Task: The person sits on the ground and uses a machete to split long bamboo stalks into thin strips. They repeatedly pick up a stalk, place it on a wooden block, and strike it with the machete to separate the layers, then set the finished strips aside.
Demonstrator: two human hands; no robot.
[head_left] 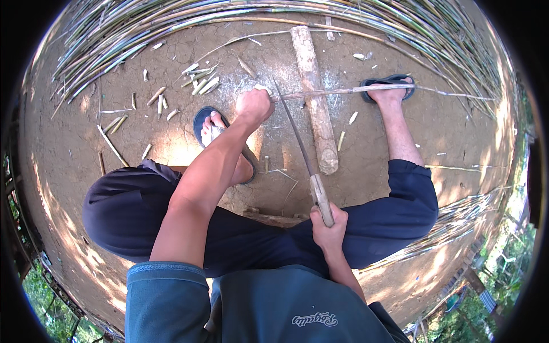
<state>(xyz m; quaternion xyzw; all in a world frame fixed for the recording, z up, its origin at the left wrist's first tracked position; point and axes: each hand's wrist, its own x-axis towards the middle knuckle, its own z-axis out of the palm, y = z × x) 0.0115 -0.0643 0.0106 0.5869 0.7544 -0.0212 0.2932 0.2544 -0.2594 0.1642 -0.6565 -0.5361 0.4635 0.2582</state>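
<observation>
My left hand (pixel 255 107) is closed round the near end of a long thin cane stalk (pixel 346 91). To the right, the stalk crosses over a pale wooden log (pixel 317 106) on the ground and passes over my right foot. In my right hand (pixel 330 226) is the wooden handle of a long, narrow-bladed knife (pixel 295 130), its fingers wrapped about the handle's end. The blade points away from me, its tip close to the stalk beside my left hand. Whether blade and stalk touch, I cannot tell.
Cut stalk pieces (pixel 201 81) lie scattered at the left, with pale sawdust-like bits around the log. A large pile of long stalks (pixel 148 28) curves along the far side. More thin stalks (pixel 452 226) lie at the right. My sandalled feet (pixel 213 127) are on either side.
</observation>
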